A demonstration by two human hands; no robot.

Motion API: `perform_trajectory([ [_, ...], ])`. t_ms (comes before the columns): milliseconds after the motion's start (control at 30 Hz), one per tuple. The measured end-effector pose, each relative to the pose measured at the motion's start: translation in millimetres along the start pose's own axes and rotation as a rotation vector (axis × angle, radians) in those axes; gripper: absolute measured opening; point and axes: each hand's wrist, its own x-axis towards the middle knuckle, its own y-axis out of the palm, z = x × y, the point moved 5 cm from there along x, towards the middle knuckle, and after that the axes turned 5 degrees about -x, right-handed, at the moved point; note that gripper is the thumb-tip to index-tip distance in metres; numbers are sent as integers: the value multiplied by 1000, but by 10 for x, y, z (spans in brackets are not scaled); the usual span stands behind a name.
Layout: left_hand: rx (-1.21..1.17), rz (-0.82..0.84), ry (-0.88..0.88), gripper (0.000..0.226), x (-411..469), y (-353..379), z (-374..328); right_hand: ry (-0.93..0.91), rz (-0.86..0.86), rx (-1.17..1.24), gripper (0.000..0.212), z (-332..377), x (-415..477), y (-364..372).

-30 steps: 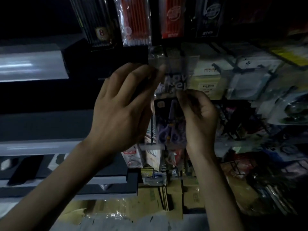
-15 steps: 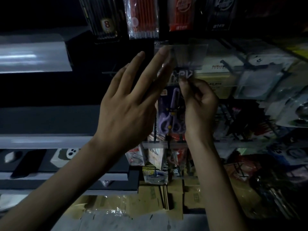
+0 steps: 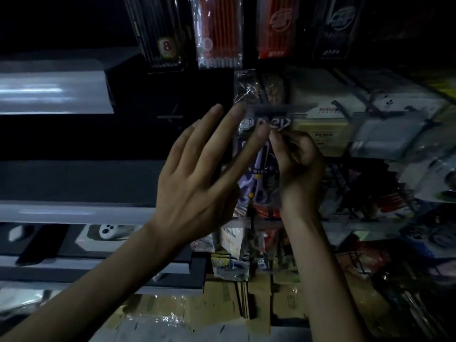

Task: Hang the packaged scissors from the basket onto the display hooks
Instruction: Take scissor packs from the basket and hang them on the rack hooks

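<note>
Two-handed, working at a dim display rack. Pinching top edge of purple scissors pack with right hand, thumb and fingertips closed together on the plastic. Holding left hand at 9 o'clock of the pack, fingers straight and spread, gripping nothing, forefinger tip lying over the header, contact unclear. Holding the pack upright at frame centre, just under a blurred rack bar at its 12 o'clock; cannot tell whether hooked. Noting red pen packs at 11 o'clock, cardboard boxes at 6 o'clock.
</note>
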Motion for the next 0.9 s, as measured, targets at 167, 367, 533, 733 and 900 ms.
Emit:
perform_trajectory([
  [167,-211,-61,36,68,-335,60,-35,60,49,64,14,-68,3,-38],
  [367,-781,-38,-532,41,-638,312,62,49,53,58,8,-130,-44,-100],
  [533,-1077,-54,-1061,35,-674,659,149,58,91,18,21,-251,-76,-146],
  [733,-1170,-63,-1182,16,-683,764,117,-25,30,-107,29,-268,-210,-209],
  [900,-1193,-59,-1212,29,-677,822,71,-140,-94,-308,40,-309,-377,-253],
])
